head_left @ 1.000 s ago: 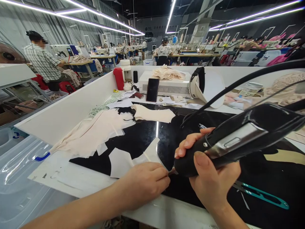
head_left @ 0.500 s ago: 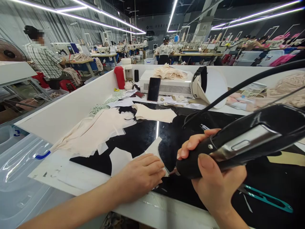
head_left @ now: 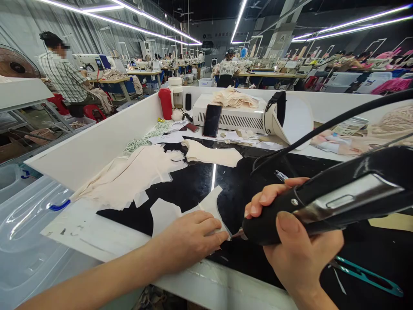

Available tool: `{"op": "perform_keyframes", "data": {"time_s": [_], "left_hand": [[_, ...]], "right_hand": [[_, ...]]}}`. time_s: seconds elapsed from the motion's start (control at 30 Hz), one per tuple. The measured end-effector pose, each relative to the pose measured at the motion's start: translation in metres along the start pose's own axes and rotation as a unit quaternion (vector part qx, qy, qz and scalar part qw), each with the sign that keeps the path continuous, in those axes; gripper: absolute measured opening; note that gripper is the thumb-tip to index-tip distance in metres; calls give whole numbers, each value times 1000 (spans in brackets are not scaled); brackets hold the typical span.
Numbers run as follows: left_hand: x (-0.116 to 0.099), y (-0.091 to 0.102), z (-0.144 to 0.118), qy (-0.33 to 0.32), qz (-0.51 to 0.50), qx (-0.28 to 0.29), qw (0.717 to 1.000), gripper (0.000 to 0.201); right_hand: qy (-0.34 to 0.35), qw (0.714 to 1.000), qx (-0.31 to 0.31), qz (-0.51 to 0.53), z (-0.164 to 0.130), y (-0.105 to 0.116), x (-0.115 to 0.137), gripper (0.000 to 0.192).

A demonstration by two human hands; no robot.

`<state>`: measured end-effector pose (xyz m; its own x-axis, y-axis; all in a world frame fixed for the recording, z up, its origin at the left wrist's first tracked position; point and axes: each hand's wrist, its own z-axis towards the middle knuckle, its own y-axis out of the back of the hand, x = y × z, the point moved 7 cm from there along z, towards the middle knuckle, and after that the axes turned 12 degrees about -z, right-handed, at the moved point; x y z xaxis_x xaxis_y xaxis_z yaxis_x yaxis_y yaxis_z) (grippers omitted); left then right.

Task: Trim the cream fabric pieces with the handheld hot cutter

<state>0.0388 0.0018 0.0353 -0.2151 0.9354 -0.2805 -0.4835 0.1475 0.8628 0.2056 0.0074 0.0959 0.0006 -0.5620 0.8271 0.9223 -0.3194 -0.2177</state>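
Observation:
My right hand [head_left: 300, 241] is wrapped around a black handheld cutter [head_left: 322, 202] with a silver side panel and a thick cable. Its thin metal tip [head_left: 238, 234] points left and meets the edge of a pale cut piece [head_left: 214, 202] of fabric or thin sheet on the black work mat [head_left: 180, 185]. My left hand [head_left: 190, 239] lies over this piece, fingers close together and pressing down, fingertips just left of the metal tip. A white flat piece [head_left: 164, 215] lies partly under the left hand. What is beneath the palm is hidden.
Pale fabric pieces [head_left: 129, 176] are heaped at left, with a cream piece [head_left: 214, 155] behind. Teal thread snips [head_left: 368, 275] lie at right. A phone [head_left: 212, 120] leans on a white vented box [head_left: 232, 116]. The black cable [head_left: 322, 125] arches across the right side.
My left fingers have slid slightly right and straightened toward the metal tip. The cutter appears slightly farther right, along with a small shift of the whole view.

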Motion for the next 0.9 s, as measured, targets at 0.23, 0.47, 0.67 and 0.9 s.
{"op": "perform_keyframes", "data": {"time_s": [0.23,0.47,0.67,0.9], "left_hand": [[1,1,0,8,3,20,1000,20],[1,2,-2,10,0,8,1000,21],[2,2,-3,13,5,2,1000,22],[2,1,-3,20,-1,3,1000,22]], "right_hand": [[4,1000,1,2,1,-2,1,39],[-8,1000,1,10,2,0,0,40],[-16,1000,-2,5,0,1,1,41],[-20,1000,-22,5,8,-5,4,42]]}}
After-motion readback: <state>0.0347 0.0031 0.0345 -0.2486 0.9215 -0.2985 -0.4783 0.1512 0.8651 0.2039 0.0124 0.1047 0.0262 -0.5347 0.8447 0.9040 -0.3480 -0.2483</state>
